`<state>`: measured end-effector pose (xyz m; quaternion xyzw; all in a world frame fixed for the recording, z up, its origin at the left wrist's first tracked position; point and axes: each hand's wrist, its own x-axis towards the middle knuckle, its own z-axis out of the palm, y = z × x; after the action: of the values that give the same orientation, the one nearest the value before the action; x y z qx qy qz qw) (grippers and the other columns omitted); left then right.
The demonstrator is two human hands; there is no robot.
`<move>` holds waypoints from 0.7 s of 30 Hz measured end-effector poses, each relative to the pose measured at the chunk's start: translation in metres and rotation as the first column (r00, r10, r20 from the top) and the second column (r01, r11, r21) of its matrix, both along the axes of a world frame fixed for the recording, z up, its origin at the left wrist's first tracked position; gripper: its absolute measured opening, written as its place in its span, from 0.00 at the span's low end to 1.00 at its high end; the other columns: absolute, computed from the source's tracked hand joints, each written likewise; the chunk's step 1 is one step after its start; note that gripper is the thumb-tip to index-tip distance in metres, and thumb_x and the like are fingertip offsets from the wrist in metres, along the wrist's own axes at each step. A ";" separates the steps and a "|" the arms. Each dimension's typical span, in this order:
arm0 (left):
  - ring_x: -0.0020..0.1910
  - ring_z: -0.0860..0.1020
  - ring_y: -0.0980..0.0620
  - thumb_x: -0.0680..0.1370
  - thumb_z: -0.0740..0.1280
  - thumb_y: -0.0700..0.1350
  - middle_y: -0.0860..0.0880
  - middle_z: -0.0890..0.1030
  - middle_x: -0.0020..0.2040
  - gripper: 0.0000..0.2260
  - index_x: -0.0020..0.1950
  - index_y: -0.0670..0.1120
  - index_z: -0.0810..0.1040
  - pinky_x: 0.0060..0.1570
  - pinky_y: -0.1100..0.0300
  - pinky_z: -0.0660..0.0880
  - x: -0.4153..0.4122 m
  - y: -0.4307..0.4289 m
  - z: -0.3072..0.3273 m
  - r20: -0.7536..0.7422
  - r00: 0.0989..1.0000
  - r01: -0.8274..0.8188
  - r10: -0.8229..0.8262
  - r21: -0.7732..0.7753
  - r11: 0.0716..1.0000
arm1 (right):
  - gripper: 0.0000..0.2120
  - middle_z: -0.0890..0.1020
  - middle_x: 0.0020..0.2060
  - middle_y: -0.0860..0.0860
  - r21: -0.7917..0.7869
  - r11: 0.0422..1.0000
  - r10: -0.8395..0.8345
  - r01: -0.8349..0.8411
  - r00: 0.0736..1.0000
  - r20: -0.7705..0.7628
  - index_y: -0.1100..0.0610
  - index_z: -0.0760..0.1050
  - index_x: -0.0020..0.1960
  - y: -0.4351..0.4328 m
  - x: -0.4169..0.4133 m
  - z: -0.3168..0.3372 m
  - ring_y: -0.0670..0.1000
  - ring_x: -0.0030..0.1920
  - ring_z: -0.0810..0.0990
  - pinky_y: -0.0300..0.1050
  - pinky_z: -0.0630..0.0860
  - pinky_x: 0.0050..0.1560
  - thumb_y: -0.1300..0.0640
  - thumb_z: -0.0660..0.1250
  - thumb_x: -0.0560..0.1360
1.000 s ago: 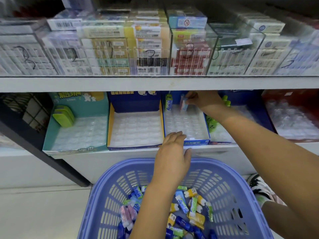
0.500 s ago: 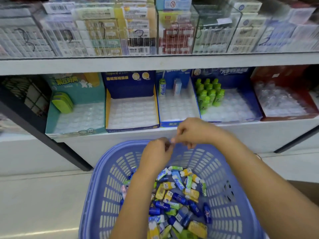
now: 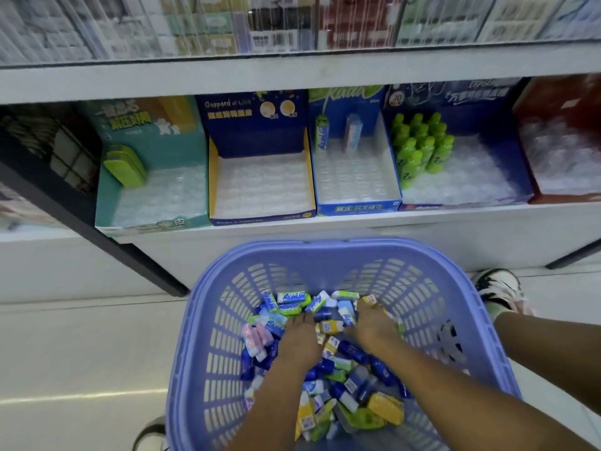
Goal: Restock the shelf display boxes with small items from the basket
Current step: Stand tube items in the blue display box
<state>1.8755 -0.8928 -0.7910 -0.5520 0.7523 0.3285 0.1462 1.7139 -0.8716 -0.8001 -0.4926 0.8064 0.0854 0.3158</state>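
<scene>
1. Head view: below the shelf (image 3: 455, 222), the left hand (image 3: 300, 336) and right hand (image 3: 374, 323) dig into the purple basket (image 3: 208, 320). Their fingers are buried among the small items (image 3: 354, 379), so whether either grip has closed on anything cannot be told.
2. Same view, the risk: the pile is mixed. A hasty handful could spill, carry the wrong kind to the light-blue display box (image 3: 357, 208), or topple the two packets (image 3: 353, 131) standing at its back.

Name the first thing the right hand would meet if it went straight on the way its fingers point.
The yellow packet at the right hand's fingertips, possibly touching it now; beyond it, the basket's far wall.
</scene>
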 end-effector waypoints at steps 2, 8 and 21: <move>0.71 0.61 0.44 0.78 0.63 0.44 0.42 0.64 0.72 0.27 0.74 0.41 0.57 0.70 0.55 0.58 -0.004 0.001 -0.004 0.000 0.999 -0.047 0.047 -0.060 0.997 | 0.23 0.73 0.60 0.59 -0.027 0.997 0.072 -0.074 0.995 -0.069 0.56 0.63 0.68 0.005 0.009 -0.011 0.59 0.59 0.73 0.51 0.75 0.52 0.53 0.65 0.76; 0.68 0.65 0.44 0.78 0.65 0.42 0.43 0.68 0.69 0.25 0.73 0.43 0.62 0.62 0.53 0.70 -0.010 -0.001 -0.007 -0.113 0.956 -0.276 0.272 -0.021 0.961 | 0.12 0.74 0.59 0.60 -0.031 0.996 0.077 -0.078 0.997 -0.012 0.56 0.70 0.60 -0.002 0.002 -0.013 0.58 0.56 0.75 0.47 0.75 0.50 0.59 0.64 0.76; 0.28 0.78 0.50 0.75 0.71 0.46 0.43 0.77 0.31 0.11 0.38 0.39 0.77 0.34 0.58 0.80 -0.005 -0.039 0.077 -0.496 0.296 -0.513 0.816 0.638 0.574 | 0.14 0.78 0.44 0.43 -0.239 0.971 0.174 -0.030 0.774 0.609 0.50 0.75 0.45 -0.034 -0.001 0.107 0.45 0.48 0.76 0.41 0.75 0.46 0.59 0.77 0.66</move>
<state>1.8707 -0.9322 -0.7141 -0.5886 0.3568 0.6859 -0.2361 1.7125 -0.9054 -0.6931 -0.5673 0.6321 -0.1536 0.5050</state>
